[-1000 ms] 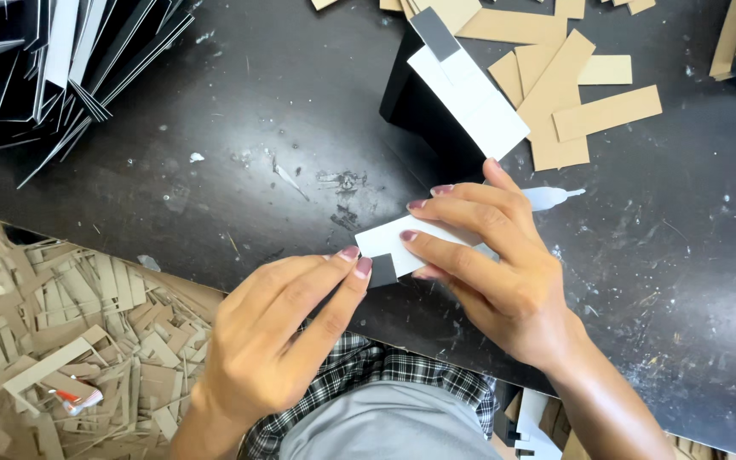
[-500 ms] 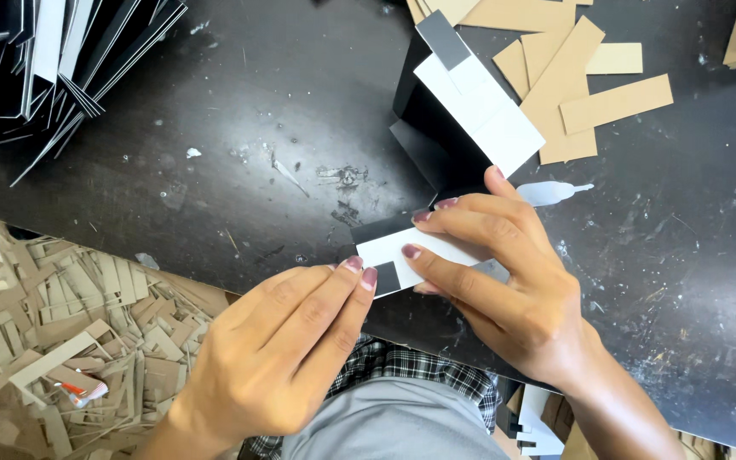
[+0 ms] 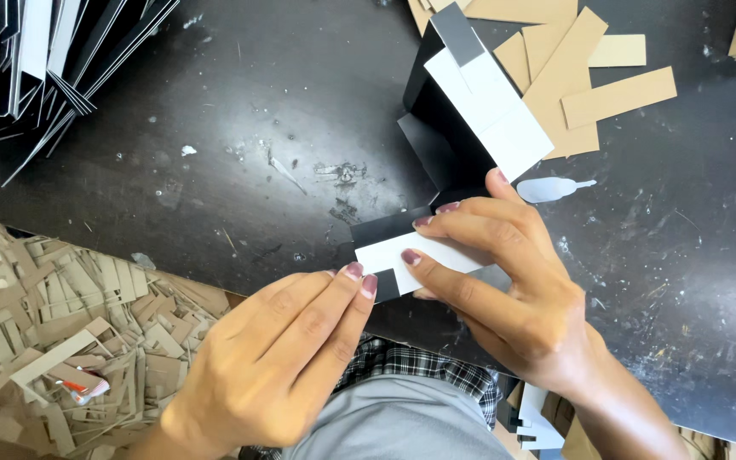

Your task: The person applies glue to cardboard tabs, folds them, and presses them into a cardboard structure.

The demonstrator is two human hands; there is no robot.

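**Both hands on a black-and-white card piece**

Low in the middle of the frame, the card piece [image 3: 402,251] lies on the dark table [image 3: 240,128] between the hands. The right hand [image 3: 504,290] presses it flat with spread fingers [image 3: 436,223]. The left hand [image 3: 291,349], fingers extended together, touches its lower left corner. Brown strips [image 3: 581,77] lie upper right.

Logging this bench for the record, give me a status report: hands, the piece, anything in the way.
Left hand fingertips on white card piece. Right hand pinning it to dark table. Black folded box just behind; nothing in the way.
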